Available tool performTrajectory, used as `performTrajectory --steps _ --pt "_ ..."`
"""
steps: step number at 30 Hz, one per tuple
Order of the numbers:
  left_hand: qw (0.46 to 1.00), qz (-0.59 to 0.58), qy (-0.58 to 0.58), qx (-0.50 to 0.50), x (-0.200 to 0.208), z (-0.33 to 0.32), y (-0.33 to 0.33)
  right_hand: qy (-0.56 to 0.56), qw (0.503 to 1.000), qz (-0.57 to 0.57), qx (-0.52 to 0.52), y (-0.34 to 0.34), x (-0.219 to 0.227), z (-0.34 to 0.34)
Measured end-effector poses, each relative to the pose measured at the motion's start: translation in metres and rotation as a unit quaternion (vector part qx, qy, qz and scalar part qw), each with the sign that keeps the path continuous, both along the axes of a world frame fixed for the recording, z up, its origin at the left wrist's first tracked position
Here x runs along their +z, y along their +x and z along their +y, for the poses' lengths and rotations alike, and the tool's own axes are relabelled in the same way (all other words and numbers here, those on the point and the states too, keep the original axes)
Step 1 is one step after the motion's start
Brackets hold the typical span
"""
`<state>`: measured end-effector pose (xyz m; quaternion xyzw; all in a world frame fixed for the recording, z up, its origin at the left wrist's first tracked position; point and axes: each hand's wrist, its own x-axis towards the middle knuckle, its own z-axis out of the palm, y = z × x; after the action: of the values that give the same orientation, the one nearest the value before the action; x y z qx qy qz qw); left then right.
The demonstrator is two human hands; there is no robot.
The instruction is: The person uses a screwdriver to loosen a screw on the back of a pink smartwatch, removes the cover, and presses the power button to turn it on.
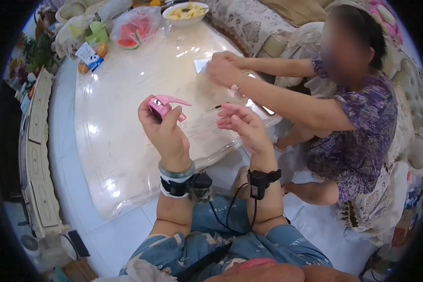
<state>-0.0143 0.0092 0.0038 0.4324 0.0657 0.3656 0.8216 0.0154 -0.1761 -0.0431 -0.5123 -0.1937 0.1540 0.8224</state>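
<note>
My left hand is closed around a pink wristwatch, raised above the table. The watch has a dark face, and its pink strap sticks out to the right. My right hand is open and holds nothing, palm turned toward the left hand, fingers loosely bent. Just beyond its fingertips is a thin dark-tipped stick, too small to name. Across the table corner, another person's hands come together beside a small whitish flat piece; what they hold is blurred.
The pale, shiny covered table bears a bowl of cut fruit, bagged watermelon and a blue-white packet at the far side. The other person sits at right, beside a sofa. A cream cabinet stands left.
</note>
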Motion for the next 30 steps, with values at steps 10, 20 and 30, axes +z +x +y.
performTrajectory --steps 10,20,30 --pt "0.996 0.085 -0.025 0.026 -0.015 0.004 0.013 -0.202 0.960 0.023 -0.194 0.009 -0.005 0.012" --pt "0.989 0.143 0.013 0.014 -0.025 -0.017 0.014 -0.469 0.801 -0.269 -0.256 0.003 -0.014 0.038" --pt "0.991 0.130 0.000 0.015 -0.026 -0.020 0.016 -0.499 0.783 -0.278 -0.246 0.001 -0.007 0.042"
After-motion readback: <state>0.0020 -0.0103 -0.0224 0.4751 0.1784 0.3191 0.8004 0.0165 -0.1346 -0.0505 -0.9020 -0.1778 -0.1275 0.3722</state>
